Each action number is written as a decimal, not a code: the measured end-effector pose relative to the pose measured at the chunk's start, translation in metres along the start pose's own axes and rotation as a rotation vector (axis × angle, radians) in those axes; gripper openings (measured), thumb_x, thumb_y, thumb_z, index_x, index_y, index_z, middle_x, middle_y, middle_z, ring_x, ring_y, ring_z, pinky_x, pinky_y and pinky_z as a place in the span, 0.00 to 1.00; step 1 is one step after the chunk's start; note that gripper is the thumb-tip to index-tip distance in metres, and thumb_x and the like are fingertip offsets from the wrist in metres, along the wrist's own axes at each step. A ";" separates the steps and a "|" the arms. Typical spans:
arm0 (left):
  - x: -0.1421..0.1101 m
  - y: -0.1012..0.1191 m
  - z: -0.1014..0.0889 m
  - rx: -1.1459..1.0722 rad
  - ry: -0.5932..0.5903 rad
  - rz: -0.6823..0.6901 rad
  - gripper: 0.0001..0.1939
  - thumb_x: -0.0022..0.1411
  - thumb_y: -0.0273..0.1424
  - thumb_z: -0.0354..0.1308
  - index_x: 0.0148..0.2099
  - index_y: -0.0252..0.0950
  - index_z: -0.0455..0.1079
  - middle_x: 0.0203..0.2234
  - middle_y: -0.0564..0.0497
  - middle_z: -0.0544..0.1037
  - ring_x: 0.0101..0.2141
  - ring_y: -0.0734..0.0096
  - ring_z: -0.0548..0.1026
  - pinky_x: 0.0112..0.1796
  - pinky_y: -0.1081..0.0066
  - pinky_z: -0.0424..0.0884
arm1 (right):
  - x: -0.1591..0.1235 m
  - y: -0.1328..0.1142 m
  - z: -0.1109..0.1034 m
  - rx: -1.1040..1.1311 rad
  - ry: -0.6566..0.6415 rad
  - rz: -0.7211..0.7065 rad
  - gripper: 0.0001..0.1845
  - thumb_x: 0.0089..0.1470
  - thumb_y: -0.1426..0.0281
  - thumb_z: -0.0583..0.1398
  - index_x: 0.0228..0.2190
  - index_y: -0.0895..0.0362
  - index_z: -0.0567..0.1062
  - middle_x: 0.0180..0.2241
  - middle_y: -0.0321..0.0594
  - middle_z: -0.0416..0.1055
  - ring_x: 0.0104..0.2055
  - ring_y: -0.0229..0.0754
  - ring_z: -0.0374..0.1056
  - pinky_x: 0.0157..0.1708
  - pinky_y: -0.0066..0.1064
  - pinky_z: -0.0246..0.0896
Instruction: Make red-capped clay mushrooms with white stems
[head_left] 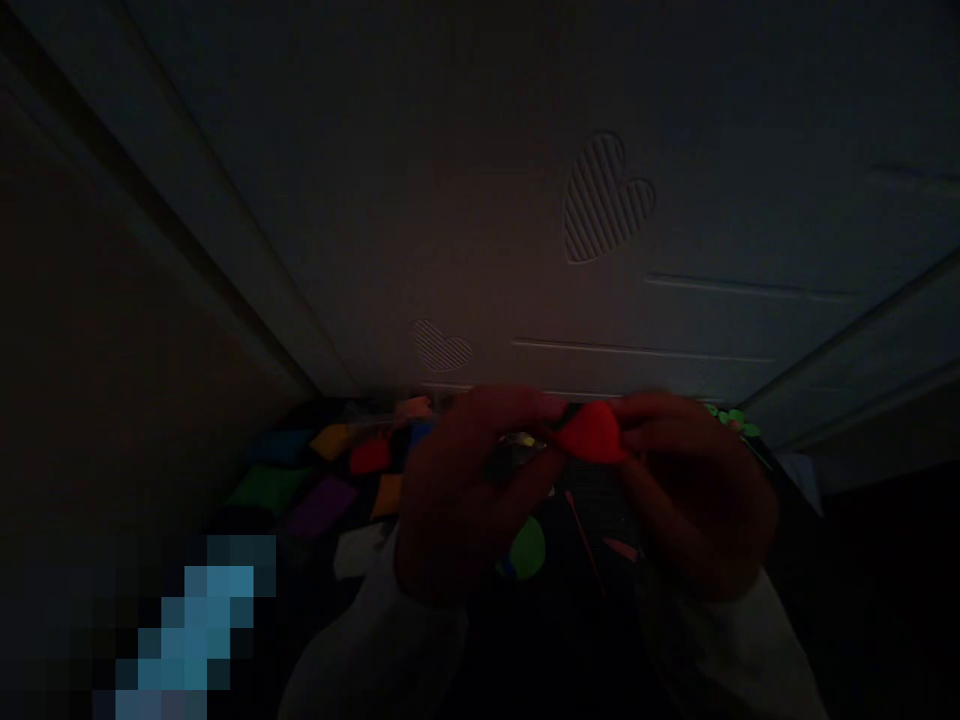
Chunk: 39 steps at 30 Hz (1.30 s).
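Note:
In the dim head view, a bright red piece of modelling clay point(596, 434), smooth and rounded with a pointed end, is pinched between both hands. My left hand point(480, 480) has thumb and fingertips closed on its left end. On the other side, my right hand point(694, 480) grips its right end, thumb below and fingers above. Both hands are raised over a dark work surface point(555, 650). Beneath them lie a round green piece point(527, 548), a thin pink stick point(583, 540) and a small pinkish piece point(620, 549).
To the left lie several coloured packets, among them a green one point(270, 488), a purple one point(321, 505) and a red one point(371, 454). A white item point(360, 552) is nearer. Green leaf-like shapes point(735, 422) lie right. A pale panel with hearts point(487, 220) stands behind.

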<state>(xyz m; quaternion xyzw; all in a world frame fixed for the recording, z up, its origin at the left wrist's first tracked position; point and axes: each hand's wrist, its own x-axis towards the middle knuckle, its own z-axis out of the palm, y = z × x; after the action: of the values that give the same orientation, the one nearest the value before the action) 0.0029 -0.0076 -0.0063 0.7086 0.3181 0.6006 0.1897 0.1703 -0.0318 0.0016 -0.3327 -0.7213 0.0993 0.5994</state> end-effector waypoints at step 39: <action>0.013 0.007 0.000 -0.489 -0.090 -0.543 0.08 0.52 0.28 0.65 0.36 0.42 0.78 0.31 0.54 0.81 0.32 0.73 0.79 0.33 0.77 0.75 | 0.009 -0.003 0.002 -0.184 -0.133 -0.098 0.13 0.50 0.81 0.60 0.37 0.56 0.71 0.36 0.37 0.71 0.41 0.34 0.67 0.41 0.26 0.65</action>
<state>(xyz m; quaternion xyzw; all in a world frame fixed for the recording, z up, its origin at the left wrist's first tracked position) 0.0057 -0.0041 0.0077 0.5580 0.3330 0.5549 0.5195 0.1673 -0.0280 0.0099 -0.3434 -0.7808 0.0253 0.5213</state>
